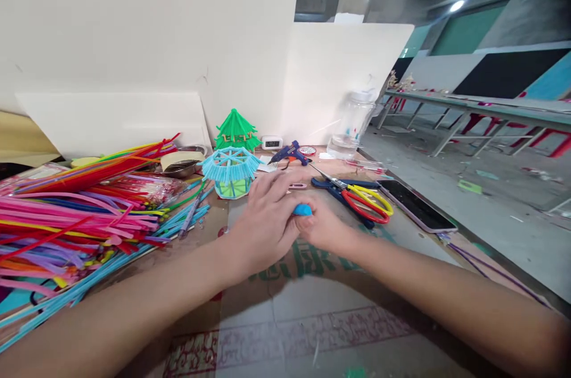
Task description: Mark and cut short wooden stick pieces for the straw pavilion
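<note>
My right hand (323,226) is closed in a fist above the cardboard mat, with a small bright blue piece (302,210) showing at its thumb side. Most of that piece is hidden, so I cannot tell its kind. Against the fist rests my left hand (265,223), its fingers stretched out and reaching past the blue piece. Just behind the left fingers stands a small round pavilion model (232,165) with a light blue fringed roof. A green tiered-roof model (235,128) is behind it.
Bundles of colourful pipe cleaners (75,217) cover the left side. Beyond my hands lie a glue gun (292,153), red-and-yellow-handled scissors (363,202) and dark blue-handled pliers (328,184). A phone (417,205) lies by the right edge; a clear jar (352,125) stands behind.
</note>
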Tool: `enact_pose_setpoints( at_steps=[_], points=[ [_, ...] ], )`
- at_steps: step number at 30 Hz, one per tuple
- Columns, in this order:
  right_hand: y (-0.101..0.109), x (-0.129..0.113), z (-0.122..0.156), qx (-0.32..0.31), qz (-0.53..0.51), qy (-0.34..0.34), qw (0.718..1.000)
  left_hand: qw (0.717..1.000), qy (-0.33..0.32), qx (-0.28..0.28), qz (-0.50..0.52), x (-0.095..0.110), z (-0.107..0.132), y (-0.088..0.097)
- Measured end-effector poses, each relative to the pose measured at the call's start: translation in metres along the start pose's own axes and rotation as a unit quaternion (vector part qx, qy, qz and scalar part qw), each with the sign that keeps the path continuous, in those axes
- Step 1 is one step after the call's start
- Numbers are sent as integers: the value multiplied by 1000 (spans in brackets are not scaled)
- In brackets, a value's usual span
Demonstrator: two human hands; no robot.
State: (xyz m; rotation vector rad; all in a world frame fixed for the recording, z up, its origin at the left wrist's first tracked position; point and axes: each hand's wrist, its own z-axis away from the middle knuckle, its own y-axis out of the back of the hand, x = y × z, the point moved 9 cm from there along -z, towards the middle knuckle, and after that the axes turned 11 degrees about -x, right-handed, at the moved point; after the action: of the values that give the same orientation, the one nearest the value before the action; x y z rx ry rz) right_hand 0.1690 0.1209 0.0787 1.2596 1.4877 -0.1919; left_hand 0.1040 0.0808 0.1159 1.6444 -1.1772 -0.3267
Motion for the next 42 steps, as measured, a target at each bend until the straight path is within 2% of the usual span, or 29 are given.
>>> enact_pose_setpoints(
  at_steps=[2,4,5,7,9,10,11,14,15,17,18,19,20,21,22,23,26,28,32,38,42],
  points=[
    [6,18,8,8,-84,-45,995,1000,3,-10,17,-13,10,-6],
    [19,45,16,64,-183,-94,977,996,60,-42,42,-37,25,-20],
    [25,59,20,95,-220,-111,964,990,103,-87,39,-50,33,-33],
    [32,81,24,129,-263,-126,948,975,125,-181,27,-58,48,-56],
    [35,96,24,139,-285,-132,939,949,35,-301,90,-36,58,-80],
    [36,101,24,144,-295,-134,935,931,-18,-339,136,-20,61,-86],
    [36,104,24,149,-304,-134,932,919,-49,-352,171,-7,62,-87],
    [36,105,25,157,-316,-136,926,947,19,-273,169,-5,49,-73],
    [36,105,25,156,-317,-138,925,943,18,-286,170,0,48,-73],
    [35,104,25,151,-317,-142,926,905,-36,-367,214,19,54,-79],
    [34,104,25,149,-315,-144,926,894,-47,-382,230,21,55,-78],
    [34,103,26,148,-313,-144,927,906,-26,-359,221,13,52,-73],
    [34,103,26,148,-311,-144,928,936,15,-305,174,-4,46,-64],
    [34,102,26,148,-307,-144,929,965,67,-234,96,-25,41,-51],
    [34,101,25,148,-304,-144,930,979,104,-173,-5,-43,37,-40],
    [33,101,25,146,-301,-145,931,975,118,-149,-119,-56,34,-35],
    [31,99,25,136,-291,-149,935,956,140,-159,-205,-89,26,-43],
    [30,99,25,129,-282,-151,938,947,149,-175,-222,-98,21,-50],
    [29,94,25,124,-260,-147,946,935,166,-187,-249,-100,14,-56],
    [24,79,26,98,-212,-142,962,928,203,-160,-269,-113,10,-48],
    [23,75,25,86,-184,-143,969,927,207,-166,-263,-115,9,-52]
  ],
)
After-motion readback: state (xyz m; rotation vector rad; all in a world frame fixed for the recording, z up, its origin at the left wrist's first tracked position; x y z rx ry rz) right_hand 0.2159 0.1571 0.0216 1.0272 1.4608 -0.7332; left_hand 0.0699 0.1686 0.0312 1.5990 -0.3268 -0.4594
